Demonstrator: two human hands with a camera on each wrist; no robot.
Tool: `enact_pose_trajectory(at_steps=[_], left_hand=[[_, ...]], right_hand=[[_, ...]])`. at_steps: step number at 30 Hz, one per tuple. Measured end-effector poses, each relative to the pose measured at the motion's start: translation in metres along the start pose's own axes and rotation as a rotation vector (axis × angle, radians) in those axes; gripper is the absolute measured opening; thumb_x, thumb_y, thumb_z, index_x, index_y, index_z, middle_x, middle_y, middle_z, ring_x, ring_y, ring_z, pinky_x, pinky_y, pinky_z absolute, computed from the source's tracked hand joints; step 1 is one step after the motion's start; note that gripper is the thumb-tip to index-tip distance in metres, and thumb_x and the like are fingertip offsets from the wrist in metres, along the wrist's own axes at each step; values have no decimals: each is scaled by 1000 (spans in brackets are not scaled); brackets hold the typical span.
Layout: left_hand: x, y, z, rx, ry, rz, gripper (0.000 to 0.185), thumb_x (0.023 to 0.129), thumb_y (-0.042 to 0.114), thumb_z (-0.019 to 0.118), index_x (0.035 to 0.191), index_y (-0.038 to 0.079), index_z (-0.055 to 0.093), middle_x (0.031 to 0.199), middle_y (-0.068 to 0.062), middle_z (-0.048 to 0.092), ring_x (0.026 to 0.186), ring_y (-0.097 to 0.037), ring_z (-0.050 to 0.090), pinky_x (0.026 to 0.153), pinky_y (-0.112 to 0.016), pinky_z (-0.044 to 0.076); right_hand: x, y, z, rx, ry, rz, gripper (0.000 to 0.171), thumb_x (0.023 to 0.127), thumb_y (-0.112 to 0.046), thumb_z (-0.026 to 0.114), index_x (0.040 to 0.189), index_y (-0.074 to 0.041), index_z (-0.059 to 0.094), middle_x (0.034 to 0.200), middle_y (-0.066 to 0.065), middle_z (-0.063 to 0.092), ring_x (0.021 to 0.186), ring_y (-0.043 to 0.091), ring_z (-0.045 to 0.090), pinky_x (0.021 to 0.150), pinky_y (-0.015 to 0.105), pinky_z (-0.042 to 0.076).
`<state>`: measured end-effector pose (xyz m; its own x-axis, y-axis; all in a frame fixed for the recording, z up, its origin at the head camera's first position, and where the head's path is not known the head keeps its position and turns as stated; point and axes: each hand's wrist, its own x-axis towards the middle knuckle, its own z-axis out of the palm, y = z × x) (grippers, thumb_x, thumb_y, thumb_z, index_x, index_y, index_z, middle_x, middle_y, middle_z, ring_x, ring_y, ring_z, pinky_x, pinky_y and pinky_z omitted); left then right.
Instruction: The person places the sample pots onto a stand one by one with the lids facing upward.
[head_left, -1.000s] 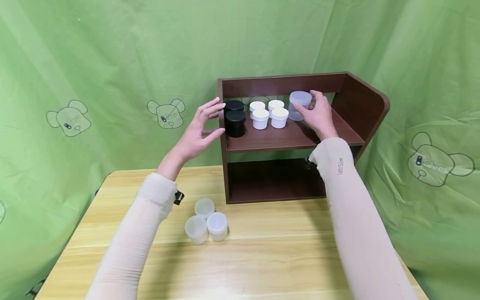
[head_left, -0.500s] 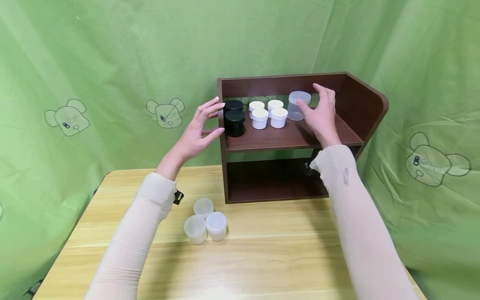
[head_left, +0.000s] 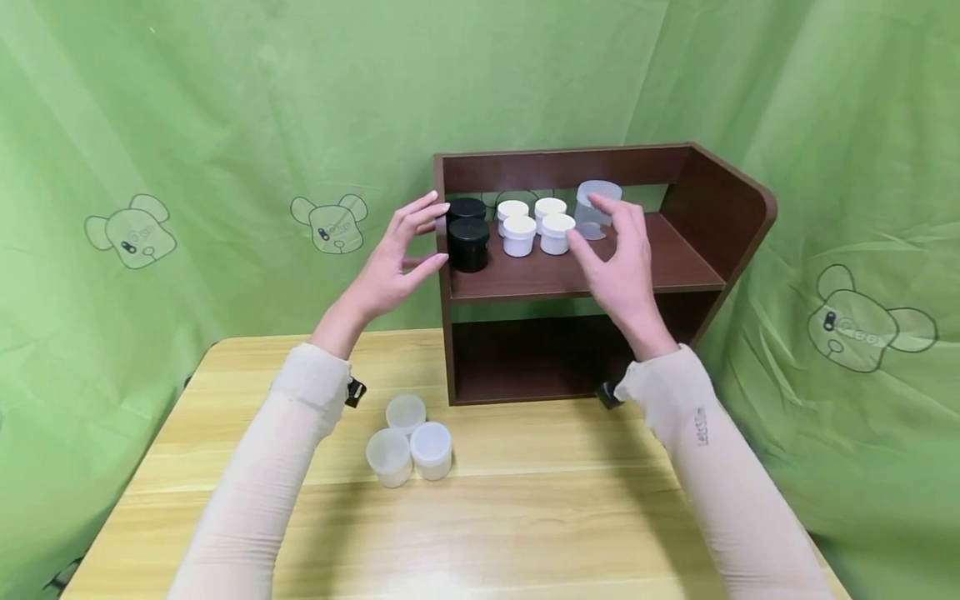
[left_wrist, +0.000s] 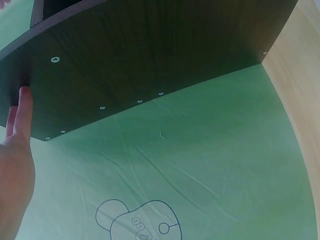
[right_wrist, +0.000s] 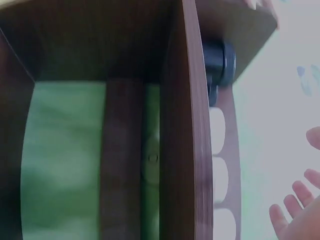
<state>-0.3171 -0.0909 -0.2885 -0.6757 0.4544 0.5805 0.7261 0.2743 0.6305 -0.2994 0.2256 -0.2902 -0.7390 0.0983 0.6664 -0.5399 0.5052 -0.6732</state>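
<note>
My left hand (head_left: 386, 271) rests its fingertips against the outer left side panel of the brown shelf (head_left: 585, 285). The left wrist view shows those fingers (left_wrist: 24, 115) straight along the panel's outer face. My right hand (head_left: 624, 271) hovers over the upper board with thumb and fingers spread, holding nothing. Just behind it stands a clear lidded jar (head_left: 587, 220), partly covered by a fingertip. Near the right thumb is a small white jar (head_left: 556, 237), one of several (head_left: 519, 238) in two rows. Two black jars (head_left: 468, 252) stand front to back at the shelf's left end.
Three translucent lidded jars (head_left: 432, 452) stand clustered on the wooden table (head_left: 517, 533) in front of the shelf's left side. Below the upper board is an open lower compartment (head_left: 525, 358). A green curtain (head_left: 225, 100) hangs behind and on both sides.
My right hand has let go of the clear jar and drawn back toward the front and slightly left. The jar stays at the back of the upper board. My left hand stays put.
</note>
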Motion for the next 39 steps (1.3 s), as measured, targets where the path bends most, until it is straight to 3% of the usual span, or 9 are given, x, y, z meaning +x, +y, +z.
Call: enact_pose_trajectory(at_steps=[8,15,20,25,29,35,39], left_hand=[[0,0,0,-6,2,-2,58,102,6,61,155,11,38,172,-6,20,145,-39,44,102,-57,58],[0,0,0,7,9,-4,59,103,6,61,156,12,38,172,-5,19,145,-38,44,102,-56,58],[4,-21,2,21,12,30,61,102,8,63,157,16,38,172,1,19,145,-34,45,99,-53,60],[5,-21,8,7,9,28,59,102,6,61,156,11,37,172,-6,18,145,-38,43,100,-55,59],[7,-29,9,20,18,44,61,102,8,62,157,16,37,172,0,19,145,-33,45,97,-52,62],[9,-37,7,26,14,62,61,103,15,64,157,26,39,171,14,19,145,-24,46,96,-42,63],[8,-38,7,18,12,63,60,103,16,64,157,27,39,171,14,19,145,-24,46,97,-42,63]], right_hand=[[-47,-14,13,48,-56,-180,45,92,-7,76,136,-8,66,132,10,64,124,26,55,107,30,43],[-93,-16,35,89,-310,-191,45,95,-10,74,139,-13,64,132,6,65,121,22,58,108,34,49],[-125,-12,58,50,-515,-165,48,98,-20,74,143,-19,60,135,0,62,127,18,57,111,42,51],[-149,-8,76,19,-637,-179,47,98,-24,73,143,-18,59,134,1,62,128,18,57,110,47,52],[-166,-2,92,23,-736,-137,50,98,-27,73,145,-18,57,134,4,61,129,20,58,111,49,52],[-186,11,114,9,-883,12,62,97,-32,75,151,-16,51,140,4,56,131,27,56,111,50,52],[-193,18,124,16,-952,86,74,91,-32,82,153,-15,48,143,9,54,133,34,55,110,54,51]])
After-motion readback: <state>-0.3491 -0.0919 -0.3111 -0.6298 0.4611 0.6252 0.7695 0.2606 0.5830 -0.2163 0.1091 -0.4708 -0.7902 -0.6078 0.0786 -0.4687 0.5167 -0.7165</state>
